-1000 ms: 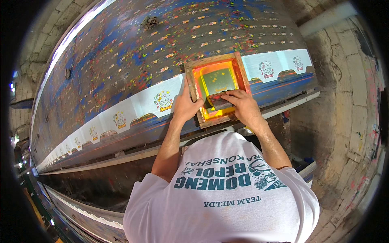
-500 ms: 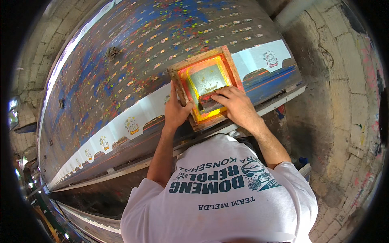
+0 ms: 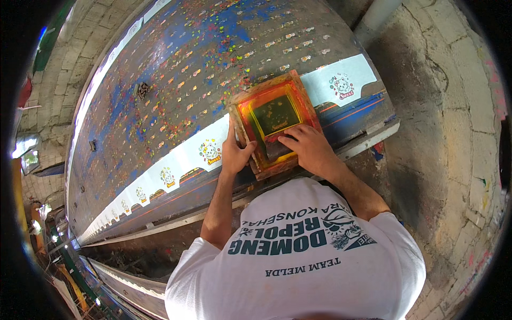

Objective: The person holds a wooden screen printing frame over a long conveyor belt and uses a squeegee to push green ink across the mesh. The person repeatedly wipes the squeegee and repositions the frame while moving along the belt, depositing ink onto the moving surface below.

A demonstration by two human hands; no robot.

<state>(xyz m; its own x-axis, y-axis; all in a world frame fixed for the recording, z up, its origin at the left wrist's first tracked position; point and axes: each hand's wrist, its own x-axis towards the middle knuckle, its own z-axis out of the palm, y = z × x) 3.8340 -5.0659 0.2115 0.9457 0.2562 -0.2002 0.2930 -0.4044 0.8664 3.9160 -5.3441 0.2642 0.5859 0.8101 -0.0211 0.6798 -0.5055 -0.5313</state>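
A wooden screen-printing frame (image 3: 308, 102) lies at a slant across a white strip (image 3: 181, 154) on the long table. Its dark mesh (image 3: 274, 113) is bordered by yellow and red ink. Along the frame's left rail, my left hand (image 3: 236, 156) grips the wood, thumb on the near side of the rail. At the near end of the mesh, my right hand (image 3: 313, 148) is closed over a dark, red-stained squeegee (image 3: 276, 150); its fingers partly cover it. A colourful cartoon print (image 3: 210, 152) shows on the strip just left of my left hand.
Another cartoon print (image 3: 341, 85) shows on the strip right of the frame. The table (image 3: 176, 80) is spattered with ink and small printed marks, and a dark clump (image 3: 142, 90) sits on it. A pale ledge (image 3: 368, 140) runs along its near edge; a rough block wall (image 3: 442, 133) stands right.
The frame has shifted right along the strip with both hands, uncovering a print at its left. The mesh looks darker now. The whole view has tilted slightly.
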